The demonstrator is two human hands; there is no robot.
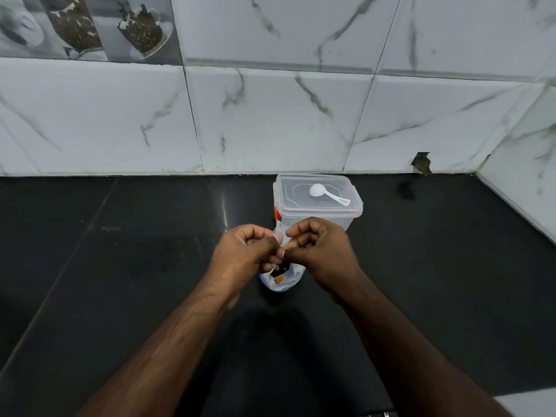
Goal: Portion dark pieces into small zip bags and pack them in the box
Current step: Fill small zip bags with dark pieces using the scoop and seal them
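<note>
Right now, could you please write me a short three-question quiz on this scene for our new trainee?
1. True or false: the white scoop lies on the closed lid of the clear box.
2. What do the left hand and right hand hold between them? A) the scoop B) the top of a small bag C) the box lid
3. Fill in: the box stands on the black ___.

Key: 1 true; 2 B; 3 counter.
</note>
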